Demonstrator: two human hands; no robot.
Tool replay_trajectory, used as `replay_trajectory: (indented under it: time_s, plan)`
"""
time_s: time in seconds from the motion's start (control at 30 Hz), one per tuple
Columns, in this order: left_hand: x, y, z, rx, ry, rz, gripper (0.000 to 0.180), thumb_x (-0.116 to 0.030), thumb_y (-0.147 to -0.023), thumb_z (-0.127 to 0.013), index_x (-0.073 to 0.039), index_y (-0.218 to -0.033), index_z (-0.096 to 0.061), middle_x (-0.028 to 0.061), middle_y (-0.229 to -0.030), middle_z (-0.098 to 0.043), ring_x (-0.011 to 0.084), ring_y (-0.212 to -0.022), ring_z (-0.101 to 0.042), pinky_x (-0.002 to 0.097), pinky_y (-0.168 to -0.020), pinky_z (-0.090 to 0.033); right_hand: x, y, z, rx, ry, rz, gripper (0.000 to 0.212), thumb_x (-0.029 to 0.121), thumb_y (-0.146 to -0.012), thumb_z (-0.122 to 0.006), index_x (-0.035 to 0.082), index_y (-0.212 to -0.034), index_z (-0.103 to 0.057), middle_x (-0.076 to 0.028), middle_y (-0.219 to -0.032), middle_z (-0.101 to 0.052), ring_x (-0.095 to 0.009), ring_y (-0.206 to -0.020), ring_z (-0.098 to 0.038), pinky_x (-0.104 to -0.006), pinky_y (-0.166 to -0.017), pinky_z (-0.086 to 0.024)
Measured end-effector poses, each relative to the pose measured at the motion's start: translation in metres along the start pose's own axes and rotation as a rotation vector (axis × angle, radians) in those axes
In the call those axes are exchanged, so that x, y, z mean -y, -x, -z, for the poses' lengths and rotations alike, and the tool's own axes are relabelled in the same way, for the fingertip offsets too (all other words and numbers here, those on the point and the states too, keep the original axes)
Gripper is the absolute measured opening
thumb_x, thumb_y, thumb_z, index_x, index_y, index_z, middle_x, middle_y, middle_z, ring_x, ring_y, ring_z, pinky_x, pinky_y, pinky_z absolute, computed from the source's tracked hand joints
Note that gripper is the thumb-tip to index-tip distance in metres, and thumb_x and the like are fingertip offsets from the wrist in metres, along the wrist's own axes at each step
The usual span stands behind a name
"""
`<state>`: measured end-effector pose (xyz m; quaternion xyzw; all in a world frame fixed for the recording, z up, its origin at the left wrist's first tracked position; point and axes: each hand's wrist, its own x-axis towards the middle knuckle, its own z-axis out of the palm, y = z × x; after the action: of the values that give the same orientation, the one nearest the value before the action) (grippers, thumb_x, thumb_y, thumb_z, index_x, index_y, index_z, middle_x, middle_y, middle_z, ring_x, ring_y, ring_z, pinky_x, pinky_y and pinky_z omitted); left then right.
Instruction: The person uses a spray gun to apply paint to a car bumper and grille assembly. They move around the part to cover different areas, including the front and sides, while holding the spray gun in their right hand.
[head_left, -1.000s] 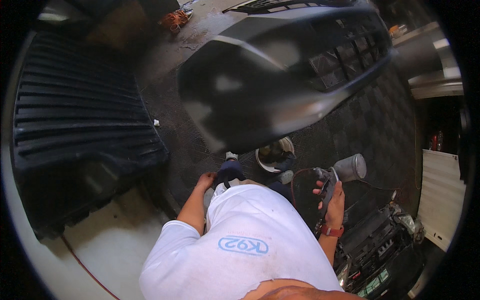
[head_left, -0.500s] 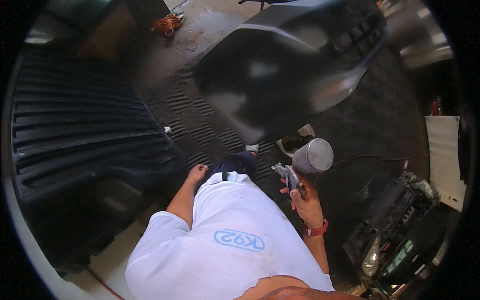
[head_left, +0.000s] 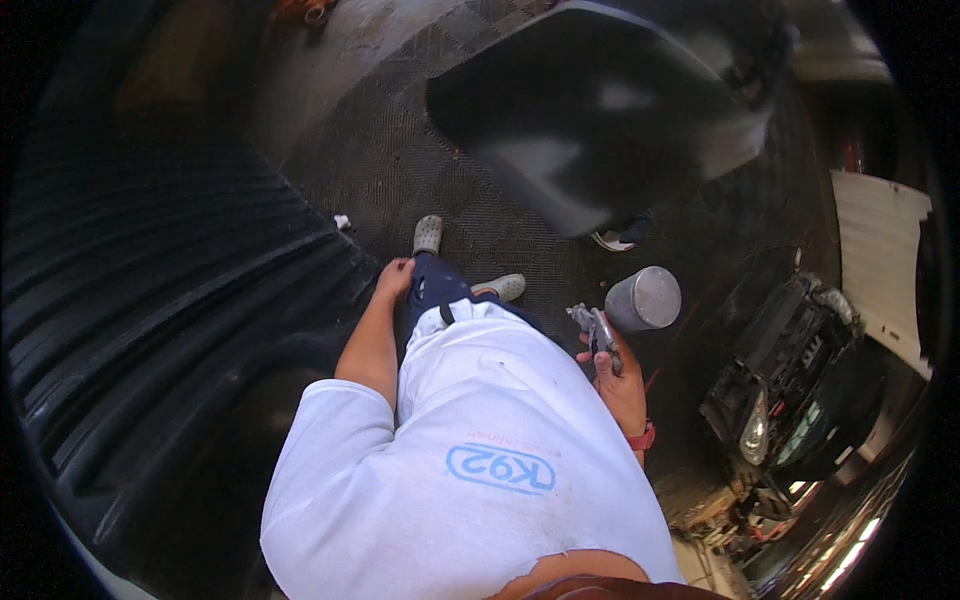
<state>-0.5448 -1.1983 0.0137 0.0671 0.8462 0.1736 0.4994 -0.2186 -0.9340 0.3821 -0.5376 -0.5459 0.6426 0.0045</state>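
Observation:
My right hand (head_left: 618, 378) is closed around the handle of a metal paint spray gun (head_left: 592, 330), out to the right of my body. A grey cylindrical cup (head_left: 643, 298) sits on the gun, its round end facing up. My left hand (head_left: 397, 275) hangs beside my dark trousers (head_left: 432, 285), its fingers curled in with nothing visible in them. Ahead of me is a large dark car bumper cover (head_left: 600, 110), its surface partly shiny and blurred. It stands apart from the spray gun.
A black ribbed truck bed liner (head_left: 200, 290) takes up the left side. Car front-end parts with a headlight (head_left: 757, 425) lie at the right, near a white panel (head_left: 882, 255). Dark textured matting (head_left: 385, 160) covers the floor, with a small white scrap (head_left: 342, 222) on it.
The bumper cover and floor have shifted in view as I moved. Both my clogs now show on the mat. The spray gun stays in my right hand, slightly further right and higher.

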Motion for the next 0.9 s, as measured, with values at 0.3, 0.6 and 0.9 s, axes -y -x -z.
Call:
replay_trajectory:
  time_s: [0.3, 0.6, 0.9]
  plan:
    - [-0.009, 0.056, 0.048, -0.092, 0.232, 0.037, 0.045, -0.043, -0.098, -0.062, -0.006, -0.122, -0.069, 0.0155, -0.116, -0.072, 0.0275, -0.111, -0.068, 0.0379, -0.097, -0.050, 0.109, 0.022, -0.021, 0.154, 0.234, 0.140, 0.059, 0.041, -0.103, -0.059, 0.008, -0.150, -0.048, -0.015, -0.124, -0.068, -0.018, -0.098, -0.068, -0.0346, -0.089, -0.053]
    - [0.095, 0.071, 0.031, -0.075, 0.331, 0.347, 0.047, -0.048, -0.098, -0.061, -0.007, -0.119, -0.071, 0.0140, -0.108, -0.074, 0.0271, -0.103, -0.070, 0.0399, -0.094, -0.051, 0.130, 0.028, -0.048, 0.141, 0.294, 0.198, 0.060, 0.041, -0.103, -0.058, 0.007, -0.151, -0.046, -0.016, -0.119, -0.070, -0.021, -0.105, -0.069, -0.0363, -0.094, -0.053]
    - [-0.025, 0.071, 0.021, -0.015, 0.323, -0.027, 0.045, -0.043, -0.097, -0.061, -0.007, -0.124, -0.068, 0.0174, -0.120, -0.071, 0.0312, -0.114, -0.067, 0.0393, -0.100, -0.049, 0.141, 0.022, -0.060, 0.050, 0.341, 0.222, 0.059, 0.040, -0.104, -0.057, 0.006, -0.151, -0.046, -0.019, -0.120, -0.069, -0.026, -0.109, -0.069, -0.0389, -0.095, -0.053]
